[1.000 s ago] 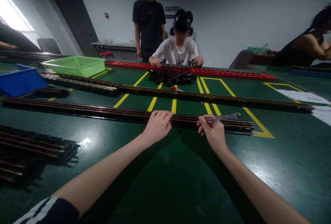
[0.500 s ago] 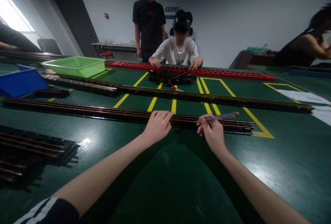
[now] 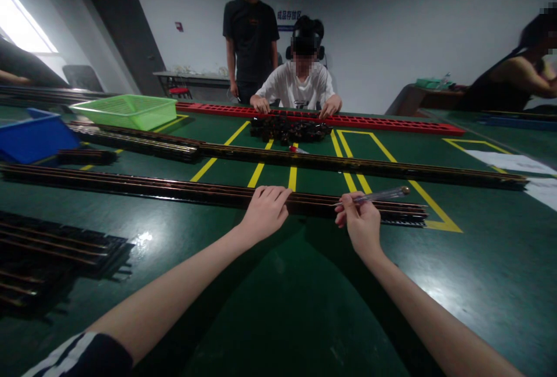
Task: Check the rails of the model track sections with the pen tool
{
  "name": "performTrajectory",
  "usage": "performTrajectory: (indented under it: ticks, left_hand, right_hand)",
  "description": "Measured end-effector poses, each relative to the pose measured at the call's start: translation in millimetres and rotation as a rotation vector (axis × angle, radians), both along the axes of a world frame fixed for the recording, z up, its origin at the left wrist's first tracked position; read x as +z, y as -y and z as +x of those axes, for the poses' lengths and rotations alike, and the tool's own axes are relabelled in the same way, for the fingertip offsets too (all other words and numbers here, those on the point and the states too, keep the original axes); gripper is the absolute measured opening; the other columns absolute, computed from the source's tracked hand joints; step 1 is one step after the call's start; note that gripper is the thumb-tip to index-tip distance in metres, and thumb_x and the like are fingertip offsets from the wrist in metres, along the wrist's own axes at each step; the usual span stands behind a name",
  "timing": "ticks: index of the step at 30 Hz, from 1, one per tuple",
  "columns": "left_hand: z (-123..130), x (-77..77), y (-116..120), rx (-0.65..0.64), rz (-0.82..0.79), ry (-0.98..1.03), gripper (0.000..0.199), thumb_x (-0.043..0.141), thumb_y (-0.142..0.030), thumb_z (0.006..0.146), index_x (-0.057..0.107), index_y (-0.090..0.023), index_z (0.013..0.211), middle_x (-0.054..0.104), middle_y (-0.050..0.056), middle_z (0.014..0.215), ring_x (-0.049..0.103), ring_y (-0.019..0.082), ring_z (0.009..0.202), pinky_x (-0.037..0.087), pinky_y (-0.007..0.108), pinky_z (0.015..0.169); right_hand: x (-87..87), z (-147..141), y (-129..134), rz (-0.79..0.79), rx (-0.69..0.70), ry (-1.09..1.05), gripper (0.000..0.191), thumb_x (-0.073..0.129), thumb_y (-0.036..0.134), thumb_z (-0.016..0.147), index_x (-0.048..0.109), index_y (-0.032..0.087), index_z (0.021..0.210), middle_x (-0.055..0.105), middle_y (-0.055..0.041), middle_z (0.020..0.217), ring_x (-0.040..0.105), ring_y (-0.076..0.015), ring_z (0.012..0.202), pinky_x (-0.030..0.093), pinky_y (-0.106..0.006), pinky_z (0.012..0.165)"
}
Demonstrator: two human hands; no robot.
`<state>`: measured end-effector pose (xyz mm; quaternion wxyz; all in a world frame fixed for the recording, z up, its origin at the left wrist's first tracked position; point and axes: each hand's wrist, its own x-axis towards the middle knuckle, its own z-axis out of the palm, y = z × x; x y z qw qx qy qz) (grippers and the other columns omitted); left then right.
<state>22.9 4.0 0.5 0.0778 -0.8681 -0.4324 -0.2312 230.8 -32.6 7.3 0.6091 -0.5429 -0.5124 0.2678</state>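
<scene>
Copper-lined black strips (image 3: 174,188) lie under my left hand (image 3: 266,210), grip unclear, presumably steadied for the clear-handled tool (image 3: 387,194) my right hand (image 3: 363,223) pinches.

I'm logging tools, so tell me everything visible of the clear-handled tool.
The tool has a clear, plastic-looking handle, a brownish end cap and a thin shaft. The right hand grips it at a slight slant, cap end to the right, over the dark strips. Whether its tip touches them is unclear.
</scene>
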Motion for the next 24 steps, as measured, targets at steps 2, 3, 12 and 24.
performTrajectory:
  ticks: [2, 3, 12, 24]
  left_hand:
    - [-0.2, -0.6, -0.3, -0.002, 0.002, 0.004, 0.038, 0.036, -0.022, 0.09, 0.051, -0.015, 0.124, 0.059, 0.008, 0.12, 0.051, 0.021, 0.111, 0.036, 0.039, 0.097]
    - [-0.1, -0.7, -0.3, -0.002, 0.001, 0.006, 0.037, 0.036, -0.022, 0.09, 0.051, -0.015, 0.123, 0.059, 0.008, 0.12, 0.051, 0.02, 0.111, 0.035, 0.039, 0.098]
    - [0.3, 1.1, 0.6, -0.002, -0.014, 0.01, 0.037, 0.036, -0.022, 0.09, 0.051, -0.015, 0.123, 0.059, 0.008, 0.12, 0.051, 0.02, 0.112, 0.035, 0.039, 0.099]
    - [1.7, 1.1, -0.7, 0.002, 0.006, 0.01, 0.036, 0.038, -0.026, 0.091, 0.053, -0.015, 0.122, 0.06, 0.008, 0.119, 0.053, 0.02, 0.11, 0.036, 0.039, 0.097]
  right_hand:
    - [0.5, -0.1, 0.3, 0.005, -0.008, -0.012, 0.035, 0.056, 0.053, 0.078, 0.051, 0.018, 0.074, 0.055, 0.0017, 0.057, 0.052, -0.0091, 0.039, 0.042, -0.02, 0.033]
    - [0.9, -0.2, 0.5, 0.009, -0.014, -0.017, 0.035, 0.056, 0.053, 0.078, 0.051, 0.018, 0.074, 0.055, 0.0018, 0.057, 0.052, -0.009, 0.039, 0.042, -0.02, 0.033]
    - [1.3, 0.7, 0.1, 0.011, 0.022, -0.023, 0.034, 0.057, 0.051, 0.078, 0.051, 0.018, 0.074, 0.056, 0.0016, 0.058, 0.052, -0.0086, 0.04, 0.042, -0.019, 0.034]
    - [-1.6, 3.5, -1.9, -0.01, 0.057, -0.026, 0.034, 0.057, 0.051, 0.078, 0.051, 0.018, 0.075, 0.056, 0.0019, 0.059, 0.052, -0.0081, 0.039, 0.041, -0.019, 0.034]
